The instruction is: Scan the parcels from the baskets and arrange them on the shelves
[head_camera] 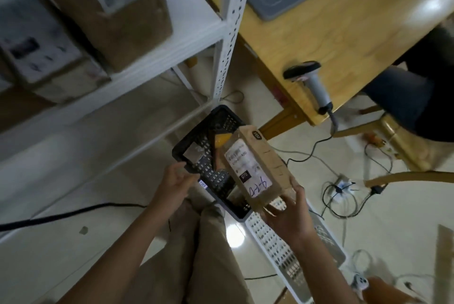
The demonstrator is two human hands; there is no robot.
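**Tiled storeroom floor beside white shelving: one parcel held above two baskets**

Long cardboard parcel [260, 166], label upward, held in the air over the right edge of the black basket [213, 176] and the far end of the white basket [277, 249]. Gripped at its near end only by the right hand [290, 215], fingers curled beneath. Near left corner of the black basket clasped by the left hand [172, 185].

Likely trouble from here:
- With a one-ended grip, liable to tip or slip out on the way to the scanner [312, 80].
- Loose cables [339, 195] strewn across the floor between baskets and table, apt to catch a foot or the scanner's cord.
- Black basket held by a single corner, so possibly tipping out the yellow packet [222, 140] and silvery packet [194, 154] inside.

Scanner lying at the near corner of a wooden table [319, 33], well apart from the parcel. White metal shelving [228, 21] to the left, with cardboard boxes [115, 16] near the right edge of an upper shelf. Pale glossy floor [73, 205] showing a lamp's reflection.
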